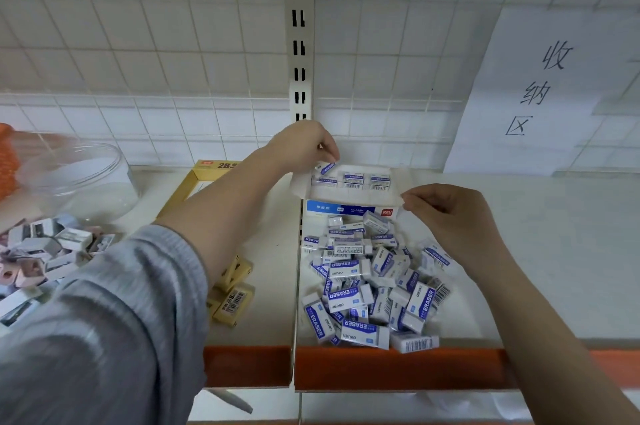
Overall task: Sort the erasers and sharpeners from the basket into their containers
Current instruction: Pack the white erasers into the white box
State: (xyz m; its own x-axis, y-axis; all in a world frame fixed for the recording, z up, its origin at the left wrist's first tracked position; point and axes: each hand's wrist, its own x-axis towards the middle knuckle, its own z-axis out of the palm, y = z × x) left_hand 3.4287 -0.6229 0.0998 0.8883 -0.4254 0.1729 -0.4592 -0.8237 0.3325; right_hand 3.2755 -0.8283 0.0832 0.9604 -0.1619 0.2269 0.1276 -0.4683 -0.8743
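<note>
Right now the left hand (pixel 304 144) pinches a blue-and-white eraser (pixel 325 169) between thumb and fingertips, holding it over the far-left corner of the open eraser box (pixel 349 194), at about 12 o'clock from the loose eraser pile (pixel 374 286). The right hand (pixel 450 213) sits at 3 o'clock of the box, fingers curled to pinch the box's right flap. A row of 3 erasers already lies along the box's far wall, long axes running 9 to 3 o'clock; the held eraser tilts slightly off that line, so I judge it needs a small turn to match before it goes in.

The pile lies just toward 6 o'clock of the box, nearer the right hand than the left.

Sharpeners (pixel 45 251) are heaped at 9 o'clock, beside a clear jar (pixel 79 175). Yellow erasers (pixel 233 296) and a yellow box (pixel 204 175) sit between the 2 groups.
</note>
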